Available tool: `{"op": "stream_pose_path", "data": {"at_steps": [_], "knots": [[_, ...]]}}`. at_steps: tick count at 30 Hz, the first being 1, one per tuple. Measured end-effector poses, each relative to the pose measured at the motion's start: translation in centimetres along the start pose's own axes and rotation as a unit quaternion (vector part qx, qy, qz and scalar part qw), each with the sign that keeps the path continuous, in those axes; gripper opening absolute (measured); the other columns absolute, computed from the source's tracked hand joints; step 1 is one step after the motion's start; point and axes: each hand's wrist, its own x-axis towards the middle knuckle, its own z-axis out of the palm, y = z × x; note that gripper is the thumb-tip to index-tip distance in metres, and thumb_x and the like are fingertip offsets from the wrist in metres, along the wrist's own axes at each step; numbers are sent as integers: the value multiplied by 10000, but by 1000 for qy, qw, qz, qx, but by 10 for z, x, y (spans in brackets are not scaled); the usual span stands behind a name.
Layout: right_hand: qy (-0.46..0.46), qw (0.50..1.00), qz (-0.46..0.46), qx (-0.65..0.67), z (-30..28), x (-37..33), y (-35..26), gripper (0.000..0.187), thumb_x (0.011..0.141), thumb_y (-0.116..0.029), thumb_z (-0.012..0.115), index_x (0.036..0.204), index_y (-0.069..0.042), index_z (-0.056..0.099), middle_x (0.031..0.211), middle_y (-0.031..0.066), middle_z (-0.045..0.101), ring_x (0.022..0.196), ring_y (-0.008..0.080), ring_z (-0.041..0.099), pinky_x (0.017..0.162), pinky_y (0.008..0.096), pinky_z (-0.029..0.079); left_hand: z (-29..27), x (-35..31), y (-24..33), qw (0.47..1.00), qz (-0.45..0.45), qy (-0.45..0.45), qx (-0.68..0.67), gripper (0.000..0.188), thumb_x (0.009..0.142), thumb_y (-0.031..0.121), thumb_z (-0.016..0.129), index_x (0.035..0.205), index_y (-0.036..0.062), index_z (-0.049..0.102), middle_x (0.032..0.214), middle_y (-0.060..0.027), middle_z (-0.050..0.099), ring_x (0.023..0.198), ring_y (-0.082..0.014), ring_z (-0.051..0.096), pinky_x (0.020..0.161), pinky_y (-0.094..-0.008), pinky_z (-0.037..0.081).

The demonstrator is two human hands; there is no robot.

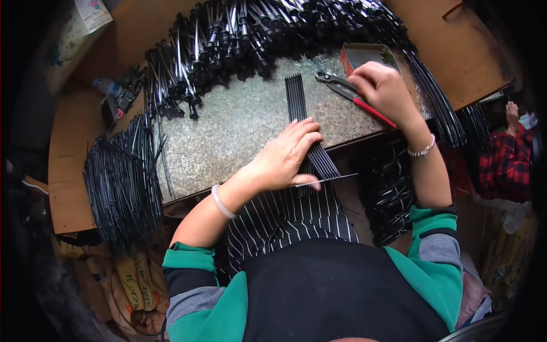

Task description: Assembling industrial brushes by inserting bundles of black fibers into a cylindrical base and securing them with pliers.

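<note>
My left hand [288, 151] lies across a flat row of slim black rods [294, 94] on the speckled stone worktop [199, 142]. Its fingers rest over the rods, and the thumb presses at their near end, which juts past the worktop's front edge. A thin, light-coloured strip [341, 176] crosses the rods beside that thumb. My right hand [383, 88] is raised with curled fingers near an open red-sided tin [345, 60]; whatever is in the fingers cannot be made out. Pincers with red handles [370, 110] lie beside and partly below this hand, jaws toward the rods.
Black rods with thick capped ends [239, 43] are heaped along the back. A bundle of thin black rods [122, 176] hangs over the left edge, and another long bundle [436, 102] lies right. A plastic bottle [107, 86] is at left. Another person's checked sleeve [504, 168] shows far right.
</note>
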Motion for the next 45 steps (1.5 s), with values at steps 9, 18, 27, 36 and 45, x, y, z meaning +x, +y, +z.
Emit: {"op": "stream_pose_path", "data": {"at_steps": [9,18,27,36,45], "knots": [[-97,978,80,-168,-17,29,77,106,708,-132,654,753,-37,665,791,79,601,854,248,562,769,351,464,17,-18,18,983,-4,-58,174,892,644,289,684,1383,35,254,1408,-222,256,1310,-397,245,1066,-499,235],[139,988,-53,-27,7,-25,-7,103,768,-52,609,849,-33,548,758,107,522,732,276,491,685,367,406,14,-37,44,973,119,190,-57,597,733,168,671,1257,17,429,1124,-161,580,1106,-350,531,970,-504,373],[74,990,-98,-71,70,-110,-29,301,725,-74,646,1015,-153,643,667,8,423,677,189,445,722,322,345,-17,-77,58,987,107,64,-102,618,624,441,746,1034,-2,617,1177,-294,515,1143,-431,481,964,-523,360],[83,989,-100,-64,74,-116,-27,317,735,-62,652,1043,-140,643,653,8,417,668,188,433,744,337,339,-15,-81,56,992,86,53,-73,654,638,432,713,1093,-18,578,1156,-241,550,1121,-376,518,963,-482,391],[80,990,-87,-78,77,-115,-28,328,709,-76,648,1023,-174,645,664,-15,417,673,163,441,788,313,314,-11,-84,51,991,97,63,-70,713,612,484,733,1065,-45,580,1116,-254,569,1107,-385,528,959,-505,383]]}}
